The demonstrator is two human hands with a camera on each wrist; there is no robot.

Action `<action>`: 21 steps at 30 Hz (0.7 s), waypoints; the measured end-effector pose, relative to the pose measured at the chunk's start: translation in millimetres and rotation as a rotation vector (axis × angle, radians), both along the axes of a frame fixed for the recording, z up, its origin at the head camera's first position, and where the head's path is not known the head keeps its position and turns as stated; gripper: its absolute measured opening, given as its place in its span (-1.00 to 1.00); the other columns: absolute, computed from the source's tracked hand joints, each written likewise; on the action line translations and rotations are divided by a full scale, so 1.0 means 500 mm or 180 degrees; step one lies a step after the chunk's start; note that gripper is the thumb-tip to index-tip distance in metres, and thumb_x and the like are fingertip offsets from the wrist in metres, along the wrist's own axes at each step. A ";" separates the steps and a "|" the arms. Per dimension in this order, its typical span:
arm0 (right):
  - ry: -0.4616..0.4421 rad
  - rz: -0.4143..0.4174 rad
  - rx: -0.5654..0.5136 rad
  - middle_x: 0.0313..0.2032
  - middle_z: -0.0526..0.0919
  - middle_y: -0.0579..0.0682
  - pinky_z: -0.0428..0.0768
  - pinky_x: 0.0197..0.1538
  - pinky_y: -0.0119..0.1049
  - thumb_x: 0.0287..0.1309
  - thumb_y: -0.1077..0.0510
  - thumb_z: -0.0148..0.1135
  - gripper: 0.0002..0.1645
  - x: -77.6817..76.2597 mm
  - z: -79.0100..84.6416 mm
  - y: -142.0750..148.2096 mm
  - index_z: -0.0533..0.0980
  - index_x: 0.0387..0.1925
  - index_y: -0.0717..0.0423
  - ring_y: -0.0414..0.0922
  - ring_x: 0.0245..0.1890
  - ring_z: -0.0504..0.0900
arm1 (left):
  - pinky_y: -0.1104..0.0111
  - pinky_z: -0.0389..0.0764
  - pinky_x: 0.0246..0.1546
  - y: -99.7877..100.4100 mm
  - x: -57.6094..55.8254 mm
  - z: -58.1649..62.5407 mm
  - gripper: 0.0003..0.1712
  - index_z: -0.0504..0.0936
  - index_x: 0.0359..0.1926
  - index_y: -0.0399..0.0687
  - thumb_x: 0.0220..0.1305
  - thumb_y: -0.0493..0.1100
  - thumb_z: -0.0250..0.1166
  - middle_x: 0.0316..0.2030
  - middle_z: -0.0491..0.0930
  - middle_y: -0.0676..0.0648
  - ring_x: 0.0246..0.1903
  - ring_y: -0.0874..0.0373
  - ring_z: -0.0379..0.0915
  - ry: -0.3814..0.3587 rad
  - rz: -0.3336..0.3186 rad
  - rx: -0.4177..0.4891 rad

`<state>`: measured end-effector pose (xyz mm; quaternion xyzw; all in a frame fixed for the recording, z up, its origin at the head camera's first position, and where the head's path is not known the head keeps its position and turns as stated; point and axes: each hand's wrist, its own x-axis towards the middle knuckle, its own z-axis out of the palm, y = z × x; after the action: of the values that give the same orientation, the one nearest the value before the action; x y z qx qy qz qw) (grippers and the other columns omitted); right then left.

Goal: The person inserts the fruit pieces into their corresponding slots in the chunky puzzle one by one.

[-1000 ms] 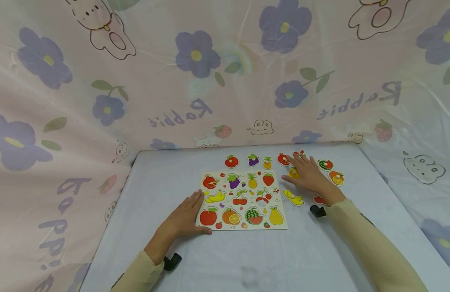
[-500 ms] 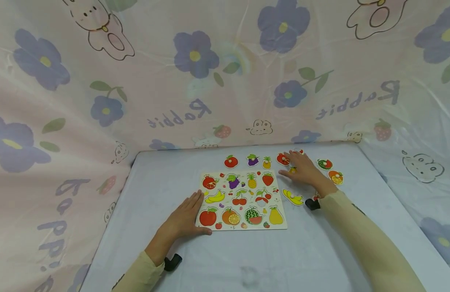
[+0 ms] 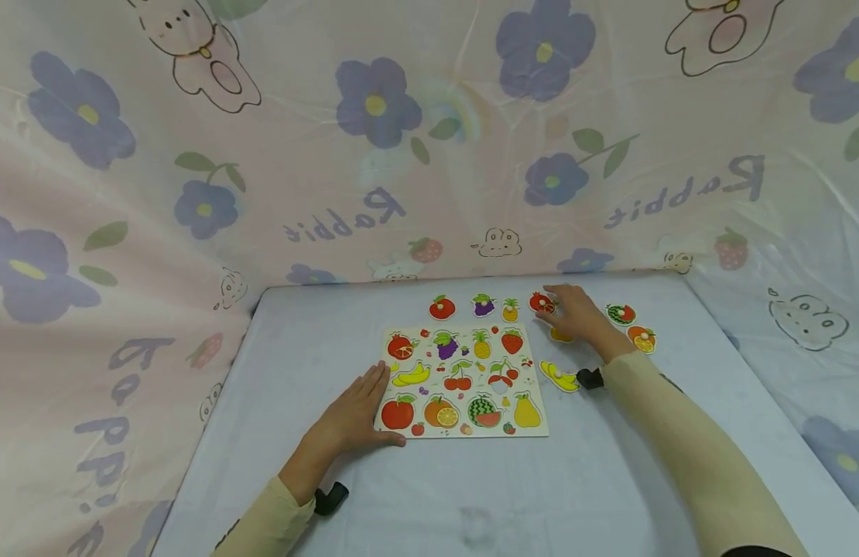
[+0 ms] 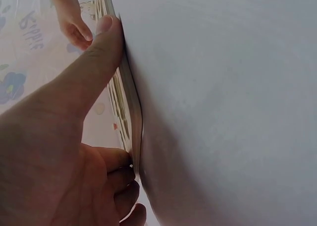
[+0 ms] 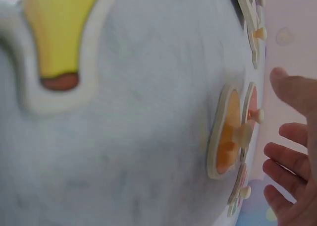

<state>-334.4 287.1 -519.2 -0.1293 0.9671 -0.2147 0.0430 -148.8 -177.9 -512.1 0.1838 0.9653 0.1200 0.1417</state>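
A fruit puzzle board (image 3: pixel 541 430) lies flat on the table. My left hand (image 3: pixel 349 410) rests on its near left corner, fingers along the left side and thumb on the near edge. In the left wrist view, the thumb (image 4: pixel 101 47) and fingertips touch the board's side. Past the board's far right corner, my right hand (image 3: pixel 576 313) hovers over knobbed pieces, thumb and fingers apart. The pomegranate piece (image 3: pixel 539 302) is by its fingertips, and the partly covered pear piece (image 3: pixel 560 335) is beneath. In the right wrist view, nothing shows between the fingers and thumb (image 5: pixel 290 89).
Apple (image 3: pixel 442 309), grape (image 3: pixel 483 305) and pineapple (image 3: pixel 510 311) pieces lie behind the board. A banana piece (image 3: pixel 556 375) is right of it. Watermelon (image 3: pixel 621 314) and orange (image 3: pixel 641 339) pieces lie farther right. A patterned cloth wall (image 3: pixel 429 178) stands behind the table.
My right hand has turned and drawn its fingers closer together near the pomegranate piece. It now covers the red piece behind, and the wrist hides another red piece. The left hand stays put.
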 end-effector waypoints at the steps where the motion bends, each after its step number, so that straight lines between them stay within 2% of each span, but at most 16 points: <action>1: 0.0001 -0.0038 -0.0021 0.46 0.40 0.42 0.19 0.56 0.39 0.46 -0.09 0.39 -0.13 -0.001 0.000 0.000 0.34 0.53 0.32 0.41 0.49 0.28 | 0.00 0.10 0.66 0.000 0.000 0.000 0.49 0.01 0.72 -0.20 0.05 0.42 0.58 0.72 -0.04 -0.18 0.70 -0.11 -0.13 0.0004 -0.0002 -0.0003; 9: -0.0050 -0.0090 -0.0051 0.42 0.46 0.38 0.25 0.55 0.35 0.48 0.00 0.36 -0.27 -0.004 -0.001 -0.004 0.41 0.48 0.31 0.38 0.47 0.31 | 0.01 0.07 0.67 0.003 0.001 0.004 0.50 -0.01 0.73 -0.16 0.03 0.41 0.60 0.73 -0.06 -0.16 0.70 -0.09 -0.16 -0.0040 0.0091 -0.0032; 21: 0.0101 -0.0096 -0.0020 0.27 0.55 0.37 0.34 0.49 0.31 0.51 0.09 0.33 -0.48 -0.012 -0.006 -0.009 0.57 0.32 0.32 0.35 0.34 0.42 | 0.01 0.11 0.66 0.006 0.004 0.002 0.52 -0.01 0.73 -0.18 0.03 0.42 0.61 0.73 -0.06 -0.17 0.70 -0.10 -0.14 -0.0047 0.0101 -0.0012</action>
<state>-340.6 282.8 -522.3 -0.1182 0.9688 -0.2164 0.0240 -146.8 -174.7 -511.3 0.1672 0.9672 0.1219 0.1473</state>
